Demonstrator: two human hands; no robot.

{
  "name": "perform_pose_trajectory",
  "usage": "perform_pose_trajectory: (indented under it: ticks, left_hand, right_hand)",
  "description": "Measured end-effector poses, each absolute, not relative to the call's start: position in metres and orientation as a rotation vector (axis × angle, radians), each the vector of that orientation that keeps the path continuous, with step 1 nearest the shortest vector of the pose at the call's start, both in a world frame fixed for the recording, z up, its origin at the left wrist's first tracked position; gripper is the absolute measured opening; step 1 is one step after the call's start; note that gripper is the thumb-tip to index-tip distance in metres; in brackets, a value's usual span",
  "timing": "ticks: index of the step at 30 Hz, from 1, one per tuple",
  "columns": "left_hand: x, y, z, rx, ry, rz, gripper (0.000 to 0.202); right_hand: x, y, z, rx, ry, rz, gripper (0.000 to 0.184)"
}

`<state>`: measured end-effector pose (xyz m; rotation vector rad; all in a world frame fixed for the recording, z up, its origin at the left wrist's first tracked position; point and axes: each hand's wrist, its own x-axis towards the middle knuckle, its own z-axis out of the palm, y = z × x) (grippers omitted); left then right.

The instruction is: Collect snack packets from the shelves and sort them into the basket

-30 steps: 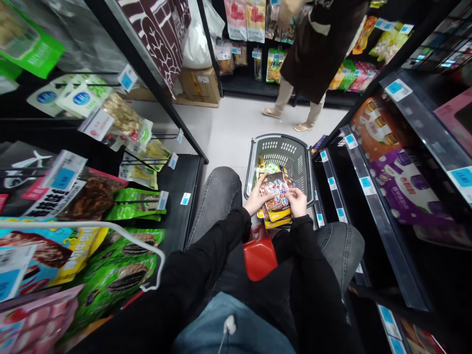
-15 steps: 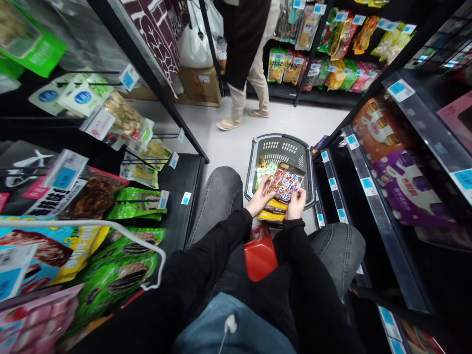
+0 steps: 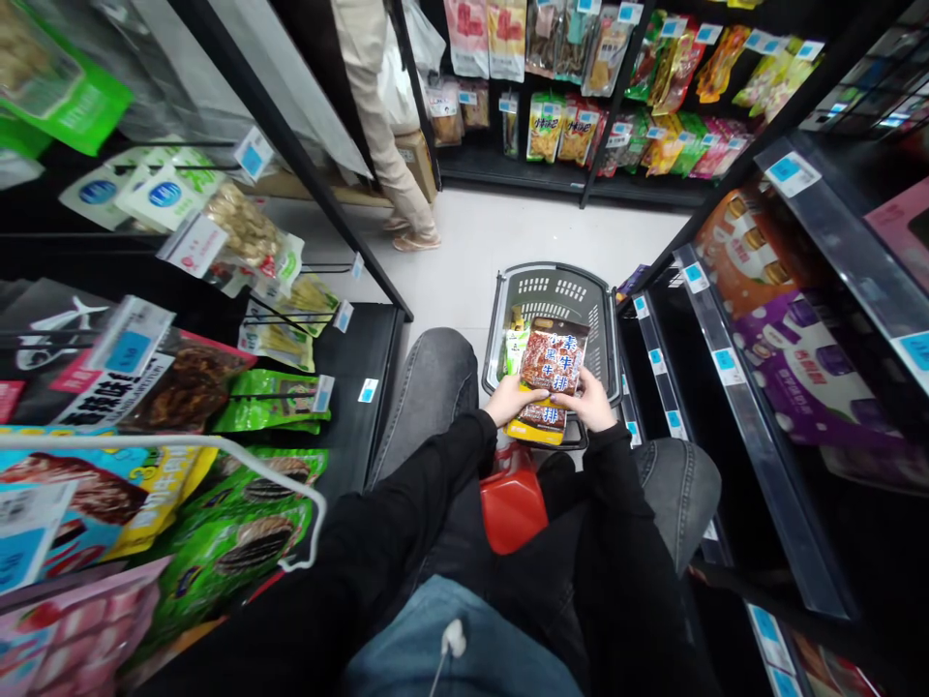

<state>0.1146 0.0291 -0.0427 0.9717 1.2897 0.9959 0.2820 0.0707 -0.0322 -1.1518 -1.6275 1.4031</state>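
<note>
In front of my knees I hold a brown snack packet (image 3: pixel 550 350) with large blue-and-white characters and a dark top edge. A second brown packet (image 3: pixel 543 422) with a yellow lower edge shows just below it, overlapping. My left hand (image 3: pixel 514 399) grips the packets from the left side, thumb lying across the front. My right hand (image 3: pixel 590 401) closes on the right edge, its thumb tip near the left thumb. Both are held over the near end of a grey shopping basket (image 3: pixel 557 269) on the floor. A green-and-white packet (image 3: pixel 516 350) lies inside it.
A red object (image 3: pixel 514 503) sits between my legs. Hanging snack bags (image 3: pixel 251 528) crowd the left rack, where a white wire (image 3: pixel 239 447) sticks out. Shelves with price tags (image 3: pixel 726 366) stand close on my right. A person's leg (image 3: pixel 384 145) is in the aisle ahead.
My right hand has moved inward over the packets' front, thumb now near the left thumb. The upper packet stands more upright. The person ahead has walked left.
</note>
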Motion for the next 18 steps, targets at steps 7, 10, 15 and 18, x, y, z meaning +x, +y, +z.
perform_pose_trajectory:
  ticks: [7,10,15,18]
  left_hand:
    - [0.1124,0.0291,-0.039,1.102,1.323,0.908,0.048]
    - [0.1126,0.0286,-0.0368,1.056,1.28,0.879,0.046]
    - [0.1133,0.0286,-0.0403,1.02,1.298,0.899,0.04]
    - [0.1123,0.0295,-0.0425,1.058,1.332,0.9,0.041]
  right_hand:
    - [0.2894,0.0688,-0.0319,-1.333,-1.719,1.286,0.047]
    - [0.2889,0.067,-0.0291,-1.37,-1.786,1.203,0.044]
    - [0.2889,0.0665,-0.0276,-1.319,-1.813,1.225,0.056]
    - [0.2859,0.0656,-0.0266,-1.319,-1.799,1.199,0.055]
